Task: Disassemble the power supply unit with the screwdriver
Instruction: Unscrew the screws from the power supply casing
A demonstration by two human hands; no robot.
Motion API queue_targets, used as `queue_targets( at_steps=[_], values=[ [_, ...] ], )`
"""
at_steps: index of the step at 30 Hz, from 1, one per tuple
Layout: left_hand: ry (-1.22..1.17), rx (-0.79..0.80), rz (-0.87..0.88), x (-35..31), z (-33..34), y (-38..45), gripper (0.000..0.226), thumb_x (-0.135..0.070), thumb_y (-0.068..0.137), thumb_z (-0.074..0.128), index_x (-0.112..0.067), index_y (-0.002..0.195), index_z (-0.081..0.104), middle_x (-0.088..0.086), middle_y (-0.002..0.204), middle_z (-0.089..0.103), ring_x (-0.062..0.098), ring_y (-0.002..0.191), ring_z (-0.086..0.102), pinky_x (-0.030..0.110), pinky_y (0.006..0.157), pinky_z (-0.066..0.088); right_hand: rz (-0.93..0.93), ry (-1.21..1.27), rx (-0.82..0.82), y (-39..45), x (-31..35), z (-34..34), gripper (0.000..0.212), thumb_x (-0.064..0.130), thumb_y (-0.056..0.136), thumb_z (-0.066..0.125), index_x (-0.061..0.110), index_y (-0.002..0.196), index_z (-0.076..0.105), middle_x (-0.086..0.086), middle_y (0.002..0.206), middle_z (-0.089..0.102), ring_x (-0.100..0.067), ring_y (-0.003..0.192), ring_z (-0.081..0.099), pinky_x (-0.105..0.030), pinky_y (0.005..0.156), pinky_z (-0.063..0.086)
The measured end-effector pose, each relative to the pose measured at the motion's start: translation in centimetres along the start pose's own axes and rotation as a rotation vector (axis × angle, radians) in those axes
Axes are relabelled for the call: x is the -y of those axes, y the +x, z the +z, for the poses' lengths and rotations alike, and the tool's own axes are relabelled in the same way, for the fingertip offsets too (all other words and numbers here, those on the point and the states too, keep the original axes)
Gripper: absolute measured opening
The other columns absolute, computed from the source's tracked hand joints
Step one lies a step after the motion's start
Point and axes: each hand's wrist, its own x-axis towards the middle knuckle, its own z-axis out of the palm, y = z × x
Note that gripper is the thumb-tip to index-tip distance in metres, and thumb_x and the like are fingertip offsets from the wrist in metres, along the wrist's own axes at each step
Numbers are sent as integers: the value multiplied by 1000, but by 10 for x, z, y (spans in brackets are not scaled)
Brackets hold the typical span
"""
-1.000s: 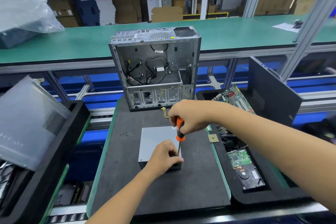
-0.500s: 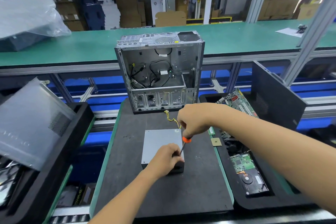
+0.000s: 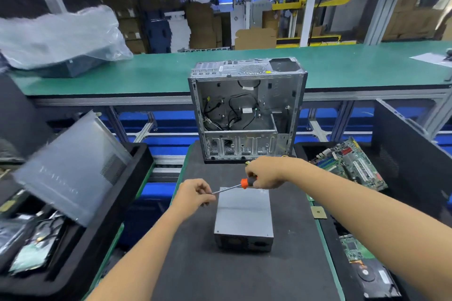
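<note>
Holding the screwdriver [image 3: 241,184] level above the worktop [image 3: 195,264], the right hand [image 3: 265,173] wraps its grip round the orange-and-black handle while the left hand [image 3: 194,194] pinches at the thin steel tip, probably to take off a screw too small to see. Below them, mid-worktop, the PSU [image 3: 244,212] lies flat: a plain grey sheet-metal box, lid smooth and dull. Beyond it stands the gutted steel case [image 3: 247,110], wires dangling.

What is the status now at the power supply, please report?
Right hand grips screwdriver handle; left hand pinches its tip, off the unit. Power supply flat on mat, cover on, untouched. Nothing blocking it.
</note>
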Motion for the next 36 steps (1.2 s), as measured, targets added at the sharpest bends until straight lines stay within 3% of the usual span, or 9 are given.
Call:
queue_targets(
  at_steps=[7, 9, 12, 15, 18, 22, 27, 30, 36],
  values=[
    [-113, -101, -87, 29, -35, 8, 16, 8, 81, 67, -7, 81, 72, 7, 66, 69, 17, 59, 63, 19, 66, 55, -14, 92, -23, 53, 14, -3, 22, 19, 95, 47, 6, 109, 59, -14, 111, 62, -27, 87, 52, -32, 67, 38],
    [-81, -117, -91, 40, -42, 15, 17, 5, 84, 65, -11, 83, 72, 7, 71, 71, 15, 62, 65, 21, 70, 54, -14, 113, -19, 67, 18, -5, 25, 22, 95, 48, 5, 109, 59, -16, 111, 62, -29, 85, 51, -30, 61, 35],
    [44, -131, -84, 56, -49, 28, 16, -1, 83, 67, -15, 83, 73, -1, 71, 70, 8, 63, 63, 17, 69, 50, -24, 143, -9, 89, 23, -7, 27, 21, 94, 49, 1, 109, 61, -19, 110, 63, -38, 99, 59, -31, 66, 35],
    [175, -105, -97, 70, -49, 40, 15, -3, 83, 67, -16, 88, 72, -9, 71, 65, 5, 68, 62, 16, 70, 50, -3, 156, -10, 108, 24, -9, 25, 20, 94, 49, 1, 105, 61, -17, 102, 63, -33, 84, 53, -31, 65, 35],
    [279, -69, -113, 82, -43, 53, 13, -2, 82, 65, -15, 82, 69, -6, 66, 61, 13, 66, 59, 22, 70, 52, 20, 186, -12, 124, 22, -11, 24, 23, 96, 49, 3, 99, 60, -20, 107, 64, -27, 80, 46, -31, 67, 36],
    [339, -40, -139, 100, -31, 69, 11, -5, 82, 67, -14, 76, 69, -3, 72, 64, 14, 70, 60, 16, 61, 42, 31, 199, -6, 140, 18, -10, 23, 22, 96, 48, 3, 103, 59, -17, 109, 63, -27, 83, 49, -31, 68, 37],
    [430, -18, -146, 119, -21, 82, 4, -12, 83, 67, -15, 81, 69, -4, 87, 61, 17, 84, 59, 28, 75, 49, 36, 211, 11, 153, 12, -8, 19, 22, 96, 49, 8, 106, 57, -14, 109, 61, -31, 98, 57, -31, 68, 38],
    [415, -35, -171, 127, -18, 88, 3, -13, 82, 70, -16, 80, 69, -4, 86, 60, 16, 82, 59, 31, 76, 50, 47, 229, 24, 158, 9, -6, 24, 25, 97, 49, 9, 112, 57, -13, 110, 59, -30, 98, 56, -33, 71, 40],
    [314, -38, -212, 135, -20, 92, 12, -13, 77, 76, -22, 75, 68, -8, 81, 62, 6, 73, 56, 19, 67, 41, 42, 242, 49, 167, 9, -4, 20, 20, 96, 48, 7, 107, 57, -13, 107, 59, -26, 85, 48, -33, 69, 37]
  ],
)
